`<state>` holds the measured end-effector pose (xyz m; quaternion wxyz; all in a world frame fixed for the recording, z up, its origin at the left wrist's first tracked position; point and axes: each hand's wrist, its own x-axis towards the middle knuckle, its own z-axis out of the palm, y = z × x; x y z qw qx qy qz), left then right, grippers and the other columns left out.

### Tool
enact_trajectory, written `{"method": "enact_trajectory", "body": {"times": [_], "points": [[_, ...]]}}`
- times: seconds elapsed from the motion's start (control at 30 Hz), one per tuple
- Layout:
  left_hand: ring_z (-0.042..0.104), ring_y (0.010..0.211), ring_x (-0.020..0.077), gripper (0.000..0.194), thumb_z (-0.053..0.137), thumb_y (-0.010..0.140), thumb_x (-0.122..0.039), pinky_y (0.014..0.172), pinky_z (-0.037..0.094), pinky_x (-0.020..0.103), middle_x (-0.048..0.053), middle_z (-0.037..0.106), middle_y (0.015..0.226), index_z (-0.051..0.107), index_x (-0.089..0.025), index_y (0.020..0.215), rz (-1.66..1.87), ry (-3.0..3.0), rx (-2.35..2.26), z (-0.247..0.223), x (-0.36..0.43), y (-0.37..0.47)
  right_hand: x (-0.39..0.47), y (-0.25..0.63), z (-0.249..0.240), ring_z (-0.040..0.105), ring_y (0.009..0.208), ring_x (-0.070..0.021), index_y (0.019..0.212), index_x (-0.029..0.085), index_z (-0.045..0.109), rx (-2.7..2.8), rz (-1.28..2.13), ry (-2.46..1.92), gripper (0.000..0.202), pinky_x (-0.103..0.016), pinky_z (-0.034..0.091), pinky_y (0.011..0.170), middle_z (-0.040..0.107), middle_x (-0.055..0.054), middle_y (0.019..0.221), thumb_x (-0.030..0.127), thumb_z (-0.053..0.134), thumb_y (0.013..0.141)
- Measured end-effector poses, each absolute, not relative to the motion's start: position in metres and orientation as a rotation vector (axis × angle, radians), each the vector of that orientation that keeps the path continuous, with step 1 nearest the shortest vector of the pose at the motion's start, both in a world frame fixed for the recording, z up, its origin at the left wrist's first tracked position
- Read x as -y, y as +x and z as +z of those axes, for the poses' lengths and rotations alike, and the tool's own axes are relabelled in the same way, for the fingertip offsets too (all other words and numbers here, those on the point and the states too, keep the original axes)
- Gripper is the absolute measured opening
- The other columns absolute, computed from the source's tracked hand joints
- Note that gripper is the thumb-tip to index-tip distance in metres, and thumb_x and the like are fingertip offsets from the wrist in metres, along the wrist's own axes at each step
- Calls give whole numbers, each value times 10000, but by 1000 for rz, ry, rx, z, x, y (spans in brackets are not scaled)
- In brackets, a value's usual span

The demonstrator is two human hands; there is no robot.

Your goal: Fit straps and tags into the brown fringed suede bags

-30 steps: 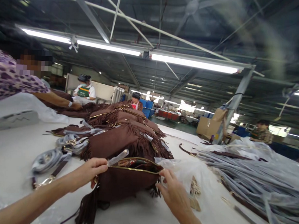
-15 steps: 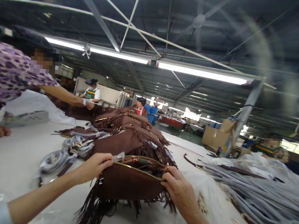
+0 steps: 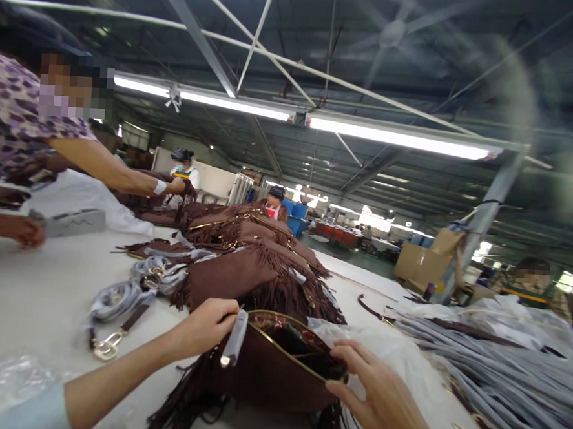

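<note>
In front of me a dark brown fringed handbag (image 3: 276, 376) sits on the table with its gold zipper open, and a patterned lining shows inside. At its left corner, the closed fingers of my left hand (image 3: 212, 326) pinch the zipper end. A grey-wrapped tab (image 3: 234, 341) with a metal end hangs beside those fingertips. My right hand (image 3: 377, 388) grips the bag's right end, thumb on the front side and fingers at the back rim. Long fringe drapes from both ends of the bag.
Behind it lies a pile of brown fringed bags (image 3: 234, 269). Wrapped straps with gold clasps (image 3: 116, 307) rest left; a heap of grey-wrapped straps (image 3: 491, 363) lies right. A co-worker in a spotted top (image 3: 12, 100) reaches across at left. Clear plastic (image 3: 23, 386) lies near front left.
The bag's mouth has widened, showing more of the lining. The tab at the left corner now hangs down across the front. My right hand has shifted slightly right, with its fingers more spread.
</note>
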<state>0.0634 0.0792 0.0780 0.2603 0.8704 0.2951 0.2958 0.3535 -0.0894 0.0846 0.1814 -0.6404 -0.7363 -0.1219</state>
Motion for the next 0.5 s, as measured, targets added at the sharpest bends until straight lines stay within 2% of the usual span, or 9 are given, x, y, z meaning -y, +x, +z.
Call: {"method": "enact_trajectory", "body": {"times": [0.07,0.13,0.2,0.23,0.3,0.37,0.43,0.5], "points": [[540,705,171,312,374,884,-350,624,352,242,5,579,688,537,-165,694,826,2384,-804,81,-76,67,84,332,85,601,1146,-279,1310,250,510,2077,-424,-1752,519,-413,531,931,602,-91,1306,191,633,810],[543,697,171,319,378,886,-349,627,362,244,8,592,686,547,-164,687,838,2400,-795,85,-71,71,74,301,85,527,1245,-289,1434,253,387,2152,-441,-1637,738,-411,494,993,467,-101,1457,111,651,760],[554,709,177,289,402,867,-325,649,388,248,12,612,701,574,-162,702,847,2402,-745,88,-66,75,59,266,88,528,1238,-307,1439,249,391,2203,-425,-1536,750,-407,495,984,348,-127,1533,105,673,759],[566,732,181,255,421,849,-300,676,407,251,14,629,727,594,-160,724,845,2395,-688,89,-64,76,51,251,90,546,1214,-301,1401,248,449,2231,-412,-1473,650,-400,490,980,355,-128,1529,106,644,797],[586,791,189,210,447,823,-258,741,435,257,22,657,794,624,-158,769,821,2384,-541,91,-59,77,34,230,94,624,1061,-235,1160,248,639,2254,-287,-1305,332,-338,496,923,545,-85,1387,96,517,891],[593,831,193,224,445,853,-272,779,442,259,28,664,847,637,-162,817,770,2418,-422,91,-58,75,19,225,97,638,897,-186,929,205,680,2104,-21,-1212,237,-277,491,831,693,-61,1069,129,456,929],[586,814,189,272,415,902,-319,757,435,252,29,647,837,630,-170,829,728,2508,-413,90,-63,71,12,235,96,595,695,-146,815,185,656,1912,188,-1215,282,-229,470,666,648,-10,746,221,421,966],[568,779,180,293,394,921,-338,720,416,242,24,620,803,607,-176,803,719,2597,-467,88,-74,64,16,257,92,512,553,-121,768,182,648,1808,278,-1273,383,-213,409,533,551,29,605,343,384,994]]}}
